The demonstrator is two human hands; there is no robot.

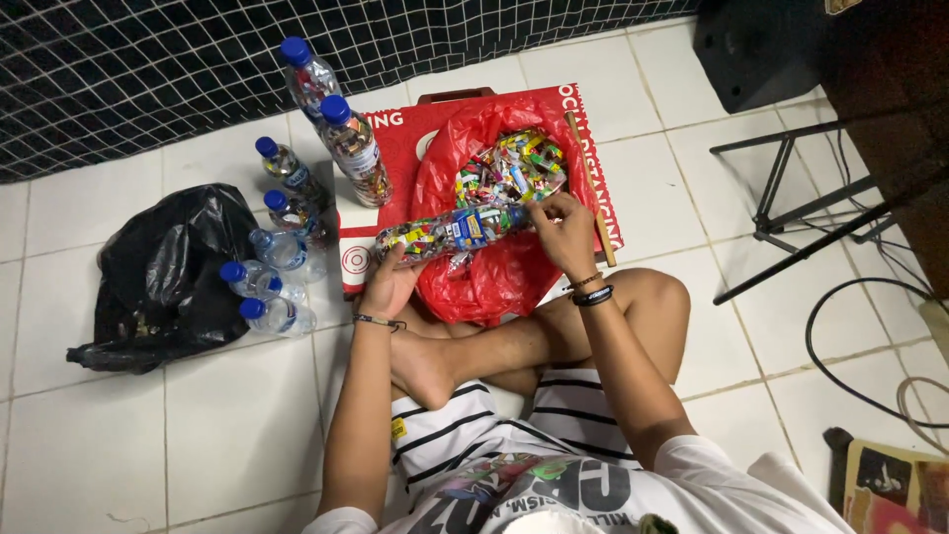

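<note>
We wear a white T-shirt with a dark printed graphic at the bottom centre, white shorts with thin black stripes, a thin dark band on the left wrist [379,320] and dark bracelets on the right wrist [591,291].

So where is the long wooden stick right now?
In the head view, the wooden stick lies on the red board, along the right edge of the red plastic bag, just beyond the right hand.

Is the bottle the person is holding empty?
No, the bottle lying across both hands is packed full of colourful scraps.
</note>
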